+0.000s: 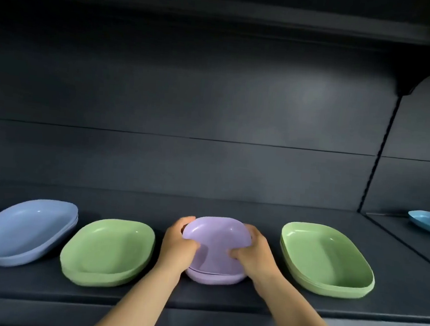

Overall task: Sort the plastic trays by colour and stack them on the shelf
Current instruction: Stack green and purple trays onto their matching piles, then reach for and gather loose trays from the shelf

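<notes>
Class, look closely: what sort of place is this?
Probably a shop or stockroom: a long dark metal shelf, a slotted upright on the back panel, and same-shaped trays laid out in stacks, like the green trays.

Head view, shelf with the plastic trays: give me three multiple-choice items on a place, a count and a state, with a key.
1. Where does the lilac plastic tray stack sit?
A. Between the two green plastic tray stacks
B. Left of the periwinkle-blue plastic tray stack
C. On the floor

2. How many green stacks are on the dark shelf?
A. One
B. Two
C. Four

3. What are the hands doing?
A. Hanging idle
B. Both gripping the top lilac tray
C. Holding a green tray

Key: 1 A, green stacks flank it; 2 B, same two; 3 B, left hand and right hand clasp its sides.
</notes>
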The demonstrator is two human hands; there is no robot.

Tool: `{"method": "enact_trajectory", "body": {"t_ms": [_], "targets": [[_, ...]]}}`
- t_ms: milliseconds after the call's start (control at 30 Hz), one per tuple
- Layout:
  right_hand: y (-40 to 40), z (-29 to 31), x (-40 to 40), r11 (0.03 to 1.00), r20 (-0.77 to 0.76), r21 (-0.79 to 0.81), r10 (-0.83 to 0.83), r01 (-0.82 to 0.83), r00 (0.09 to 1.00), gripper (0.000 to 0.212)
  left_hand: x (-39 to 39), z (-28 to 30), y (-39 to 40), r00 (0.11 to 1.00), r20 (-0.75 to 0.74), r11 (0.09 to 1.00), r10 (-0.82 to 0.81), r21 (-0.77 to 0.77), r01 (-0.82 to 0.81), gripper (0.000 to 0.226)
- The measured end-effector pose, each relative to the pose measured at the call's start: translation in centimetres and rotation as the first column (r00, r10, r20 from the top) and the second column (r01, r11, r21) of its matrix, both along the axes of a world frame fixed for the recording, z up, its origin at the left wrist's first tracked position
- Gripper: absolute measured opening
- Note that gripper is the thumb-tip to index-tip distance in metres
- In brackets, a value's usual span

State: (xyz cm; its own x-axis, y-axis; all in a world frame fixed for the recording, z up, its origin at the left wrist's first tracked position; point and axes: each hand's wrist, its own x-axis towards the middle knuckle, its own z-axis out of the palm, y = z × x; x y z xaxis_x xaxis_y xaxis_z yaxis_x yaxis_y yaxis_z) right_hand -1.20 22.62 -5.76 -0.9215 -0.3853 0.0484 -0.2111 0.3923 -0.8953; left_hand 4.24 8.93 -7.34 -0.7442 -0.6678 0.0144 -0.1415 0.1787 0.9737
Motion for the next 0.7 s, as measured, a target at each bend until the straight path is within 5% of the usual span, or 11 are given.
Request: {"method": "enact_trajectory", "body": {"t_ms": [333,433,567,700], "targets": [[-0.3,-1.0,-1.4,0.998,0.013,0.011,0.061,-0.061,0.998,0.024,-0.6,0.4,-0.3,0.996,0.084,0.992,-0.031,-0.122,0.041,0.056],[0.9,-0.1,-1.6,0.999,0.072,-0.008,0.048,-0.047,0.996,0.056,-0.8,2.1,-0.1,0.974,0.219,0.93,-0.061,-0.341,0.135,0.066],[4.8,2.6,-1.8,0.979,-0.274,0.177,0.152,-0.106,0.95,0.074,-1.5,6.0,2.4,0.958,0.269,0.75,-0.096,-0.613,0.247,0.061],[12.4,5.1,-2.5,0.845,-0.613,0.533,0.348,0.047,0.709,0.066,-3.6,8.7,7.7,0.922,0.331,0.56,-0.202,-0.733,0.386,0.06]]}}
